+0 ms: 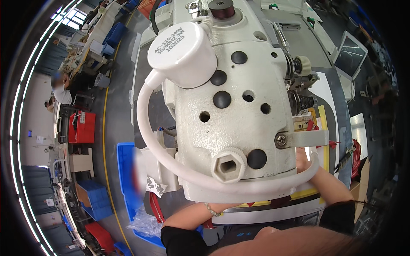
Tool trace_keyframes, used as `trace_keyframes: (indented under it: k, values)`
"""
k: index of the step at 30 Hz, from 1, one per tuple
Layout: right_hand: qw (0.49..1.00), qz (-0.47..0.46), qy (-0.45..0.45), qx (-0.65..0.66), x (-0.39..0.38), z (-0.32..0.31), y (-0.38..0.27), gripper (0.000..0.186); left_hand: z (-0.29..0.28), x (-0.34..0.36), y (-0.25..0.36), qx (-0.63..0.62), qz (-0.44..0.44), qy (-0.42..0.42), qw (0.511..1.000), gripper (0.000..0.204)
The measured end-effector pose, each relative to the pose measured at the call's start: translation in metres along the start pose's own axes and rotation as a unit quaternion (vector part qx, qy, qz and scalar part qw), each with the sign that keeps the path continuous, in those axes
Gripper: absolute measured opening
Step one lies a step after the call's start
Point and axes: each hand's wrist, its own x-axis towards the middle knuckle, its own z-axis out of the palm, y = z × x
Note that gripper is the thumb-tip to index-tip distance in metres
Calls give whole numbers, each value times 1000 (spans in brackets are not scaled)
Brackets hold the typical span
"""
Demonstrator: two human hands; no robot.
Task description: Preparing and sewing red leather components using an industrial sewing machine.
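A white sewing machine [239, 132] fills the middle of the view and hides its own needle area. My left forearm [190, 216], with a beaded bracelet [210, 210] at the wrist, reaches under the machine's near end; the left hand itself is hidden. On the other side, my right hand [302, 161] shows only in part beside the machine head, close to the lit end of a bent white lamp tube [252, 187]. Its fingers are hidden, so I cannot tell what it holds. Dark red fabric [282, 201] lies on the yellow-edged work surface between my arms.
A white lamp housing [183, 53] and a dark thread spool [222, 9] sit on the machine. At left are a blue bin [124, 170], clear plastic wrap [147, 222] and red straps [156, 208]. At right stand a flat screen [351, 54] and a cardboard box [361, 183]. A person [62, 90] sits far left.
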Motion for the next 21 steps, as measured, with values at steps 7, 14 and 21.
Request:
trace_keyframes:
  k: [7,14,21]
  values:
    - [1000,-19,2,7,-2,-1,2,35,-6,1,-8,-592,-148,60,790,66]
    - [1000,-12,-17,-13,-1,-1,1,39,-9,4,-8,-681,-170,73,708,66]
    - [1000,-7,-17,-2,-1,-1,0,38,-14,4,-19,-628,-158,54,760,64]
